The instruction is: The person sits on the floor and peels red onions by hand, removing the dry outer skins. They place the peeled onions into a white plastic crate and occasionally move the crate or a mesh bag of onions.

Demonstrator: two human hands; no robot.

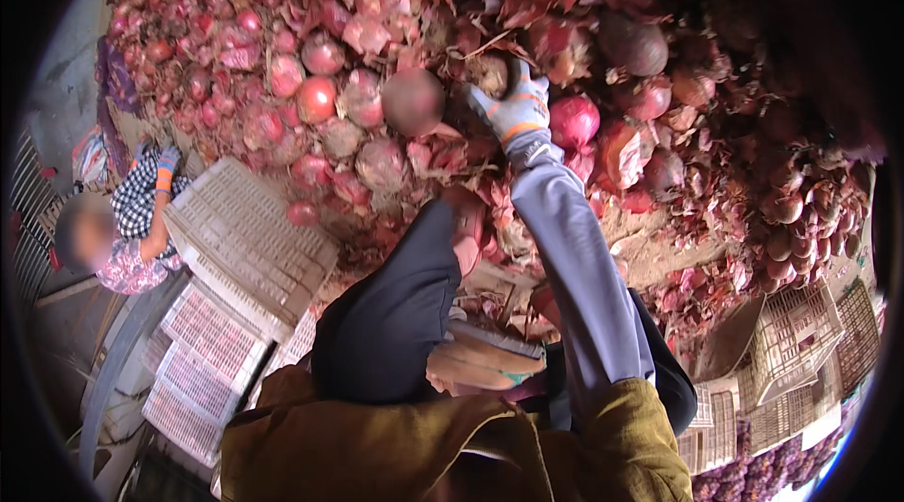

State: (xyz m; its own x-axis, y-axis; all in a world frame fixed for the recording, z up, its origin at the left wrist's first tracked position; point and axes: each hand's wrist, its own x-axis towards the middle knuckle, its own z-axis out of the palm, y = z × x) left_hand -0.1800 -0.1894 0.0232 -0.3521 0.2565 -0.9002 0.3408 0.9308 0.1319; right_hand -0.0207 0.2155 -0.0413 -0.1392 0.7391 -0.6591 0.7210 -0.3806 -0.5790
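Note:
My right hand point(515, 106), in a grey and orange work glove, reaches into a large heap of red onions point(381, 163). Its thumb and fingers close around a brownish, dry-skinned onion point(487, 74) that is still among the others. Just right of the glove lies a bright magenta onion point(574, 122). A round dark onion point(413, 101), blurred, sits to the left. Loose papery skins cover much of the pile. My left hand is out of view; below the heap, my dark-trousered knee point(395, 297) is bent.
At the left, another person in gloves point(167, 163) crouches by the heap. A tilted plastic crate point(247, 233) stands between us, above stacked crates point(205, 354) holding onions. More crates point(784, 346) stand at lower right, near filled purple mesh sacks point(770, 456).

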